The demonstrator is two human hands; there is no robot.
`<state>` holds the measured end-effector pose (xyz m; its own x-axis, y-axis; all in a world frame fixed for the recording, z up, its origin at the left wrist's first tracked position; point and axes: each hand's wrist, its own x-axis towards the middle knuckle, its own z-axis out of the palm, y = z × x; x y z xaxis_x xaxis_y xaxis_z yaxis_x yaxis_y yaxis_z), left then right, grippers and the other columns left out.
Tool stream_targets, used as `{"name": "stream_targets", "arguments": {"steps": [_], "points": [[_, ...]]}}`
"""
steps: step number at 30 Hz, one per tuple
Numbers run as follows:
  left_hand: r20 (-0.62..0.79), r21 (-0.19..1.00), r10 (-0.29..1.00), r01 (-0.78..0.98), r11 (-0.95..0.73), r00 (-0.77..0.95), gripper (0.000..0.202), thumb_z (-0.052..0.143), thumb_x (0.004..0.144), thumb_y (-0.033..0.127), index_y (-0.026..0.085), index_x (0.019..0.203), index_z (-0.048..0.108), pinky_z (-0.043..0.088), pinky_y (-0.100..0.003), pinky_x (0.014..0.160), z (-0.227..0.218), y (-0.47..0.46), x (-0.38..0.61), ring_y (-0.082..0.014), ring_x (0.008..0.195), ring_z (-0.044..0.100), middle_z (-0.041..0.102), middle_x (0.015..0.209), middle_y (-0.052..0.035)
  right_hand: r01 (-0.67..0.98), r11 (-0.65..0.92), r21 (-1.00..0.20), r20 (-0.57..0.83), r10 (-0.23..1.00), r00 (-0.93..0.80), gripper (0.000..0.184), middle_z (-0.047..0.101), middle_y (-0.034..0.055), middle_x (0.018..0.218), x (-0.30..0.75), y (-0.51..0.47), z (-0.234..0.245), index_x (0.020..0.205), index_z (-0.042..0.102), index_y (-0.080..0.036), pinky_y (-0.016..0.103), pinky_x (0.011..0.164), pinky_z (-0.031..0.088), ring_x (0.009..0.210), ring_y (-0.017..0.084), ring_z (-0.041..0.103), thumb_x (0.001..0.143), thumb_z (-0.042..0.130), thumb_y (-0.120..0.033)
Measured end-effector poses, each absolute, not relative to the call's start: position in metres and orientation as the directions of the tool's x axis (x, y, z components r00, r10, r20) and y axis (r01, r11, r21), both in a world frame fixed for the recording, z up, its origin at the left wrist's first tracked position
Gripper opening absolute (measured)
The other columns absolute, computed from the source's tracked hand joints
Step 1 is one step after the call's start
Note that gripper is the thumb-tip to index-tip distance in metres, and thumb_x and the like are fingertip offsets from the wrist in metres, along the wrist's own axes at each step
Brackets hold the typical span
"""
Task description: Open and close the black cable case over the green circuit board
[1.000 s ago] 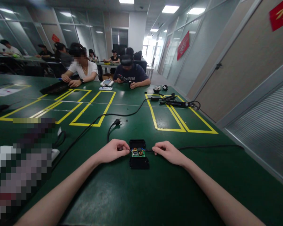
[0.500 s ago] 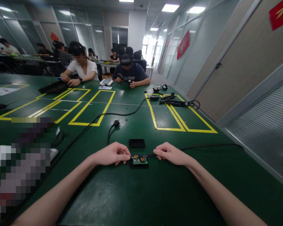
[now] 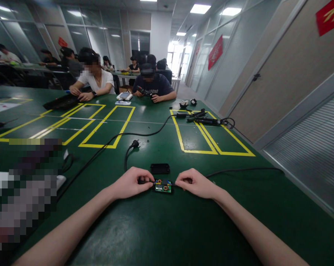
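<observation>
A small green circuit board with copper coils sits in a black case half on the green table, right in front of me. My left hand is closed in a pinch on the black cable at the board's left end. My right hand is closed on the black cable leaving the board's right end. The other black case half lies flat just behind the board. A power plug on the left cable rests further back.
Yellow tape rectangles mark the table. A soldering tool and cables lie at the back right. Two people sit across the table, with others behind them. A blurred patch covers the near left. A wall runs along the right.
The board moved toward me from between the two case halves into the near half. Both hands came closer together at its ends. The far case half stayed in place.
</observation>
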<state>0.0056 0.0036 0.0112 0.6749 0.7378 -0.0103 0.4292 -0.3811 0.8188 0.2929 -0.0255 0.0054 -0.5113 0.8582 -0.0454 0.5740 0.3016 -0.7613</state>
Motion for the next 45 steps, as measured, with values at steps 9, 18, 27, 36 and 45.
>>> {"name": "stream_targets", "arguments": {"steps": [9,18,27,36,45], "points": [[0.234,0.611,0.669,0.429,-0.666,0.705,0.017,0.059,0.093,0.023,0.019,0.093,0.076,0.05,-0.025,0.074,0.007,0.002,0.001,-0.016,0.081,0.066,0.072,0.091,-0.0046,0.636,0.473,-0.609,0.118,0.847,-0.518,0.029,0.07,0.0025,0.073,0.285,-0.03,-0.001,0.085,0.075,-0.02,0.026,0.061,0.041,0.062,0.014,0.059,0.099,0.055,-0.036],[0.181,0.615,0.675,0.453,-0.646,0.715,0.018,0.058,0.095,0.025,0.019,0.099,0.075,0.048,-0.024,0.067,0.008,-0.002,0.0,-0.0152,0.077,0.062,0.068,0.088,-0.004,0.711,0.482,-0.512,0.177,0.869,-0.462,0.035,0.065,0.0027,0.074,0.278,-0.032,-0.008,0.078,0.066,-0.021,0.028,0.064,0.043,0.069,0.017,0.06,0.105,0.047,-0.033],[0.201,0.632,0.725,0.478,-0.61,0.659,0.017,0.053,0.096,0.028,0.02,0.097,0.068,0.049,-0.026,0.071,0.002,-0.004,0.003,-0.016,0.079,0.063,0.069,0.089,-0.0027,0.709,0.479,-0.518,0.197,0.873,-0.446,0.019,0.057,-0.001,0.066,0.277,-0.032,-0.006,0.076,0.066,-0.02,0.028,0.064,0.04,0.068,0.016,0.056,0.095,0.063,-0.02],[0.197,0.617,0.757,0.521,-0.59,0.623,0.015,0.056,0.093,0.03,0.02,0.097,0.066,0.049,-0.028,0.07,0.002,0.0,0.005,-0.0169,0.077,0.06,0.065,0.086,-0.0019,0.7,0.496,-0.513,0.27,0.868,-0.417,0.008,0.063,0.0011,0.083,0.273,-0.032,-0.005,0.087,0.064,-0.021,0.031,0.072,0.048,0.079,0.018,0.06,0.086,0.065,-0.013],[0.277,0.521,0.671,0.479,-0.707,0.688,0.028,0.064,0.096,0.038,0.021,0.117,0.068,0.054,-0.039,0.092,0.003,0.002,0.001,-0.0245,0.103,0.062,0.068,0.109,-0.0081,0.753,0.564,-0.337,0.378,0.814,-0.441,0.038,0.065,0.0119,0.138,0.27,-0.029,-0.018,0.126,0.071,-0.026,0.059,0.113,0.041,0.126,0.029,0.06,0.09,0.061,-0.018]]}}
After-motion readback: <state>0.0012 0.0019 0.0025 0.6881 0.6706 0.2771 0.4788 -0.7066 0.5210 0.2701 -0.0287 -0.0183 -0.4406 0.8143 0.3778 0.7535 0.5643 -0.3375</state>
